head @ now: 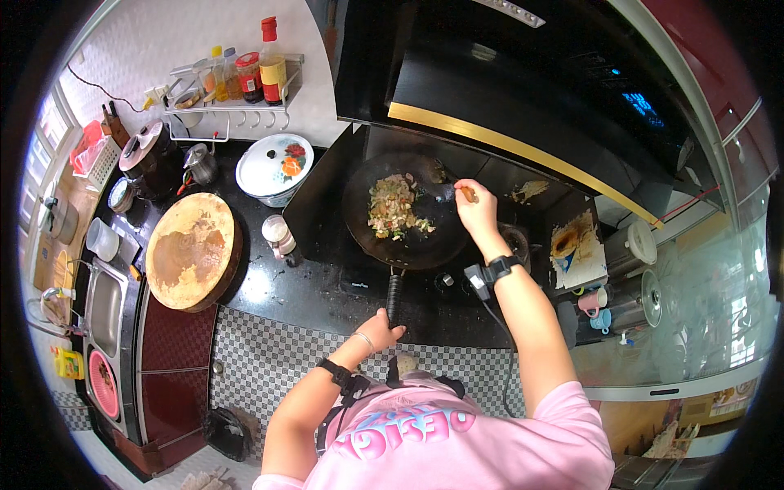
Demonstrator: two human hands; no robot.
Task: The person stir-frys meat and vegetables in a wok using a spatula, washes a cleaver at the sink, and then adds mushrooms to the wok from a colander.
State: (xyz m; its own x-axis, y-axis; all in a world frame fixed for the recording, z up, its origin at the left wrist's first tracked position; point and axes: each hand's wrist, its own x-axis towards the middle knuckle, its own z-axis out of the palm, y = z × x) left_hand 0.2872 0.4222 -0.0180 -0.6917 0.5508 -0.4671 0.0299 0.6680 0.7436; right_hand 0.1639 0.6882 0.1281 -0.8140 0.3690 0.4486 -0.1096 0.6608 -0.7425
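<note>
A dark wok sits on the black stove, tilted or level I cannot tell. Chopped food, pale pieces with bits of green, lies in the left half of its bowl. My left hand is closed round the end of the wok's black ribbed handle. Above the wok's right rim, my right hand grips the wooden handle of a spatula or ladle. The head of that utensil seems to rest near the back of the wok, dark and hard to make out.
Left of the stove stand a glass jar, a lidded enamel pot and a thick round wooden chopping board. The range hood overhangs the stove. A stained sheet and cups are at the right. Bottles stand on a wall shelf.
</note>
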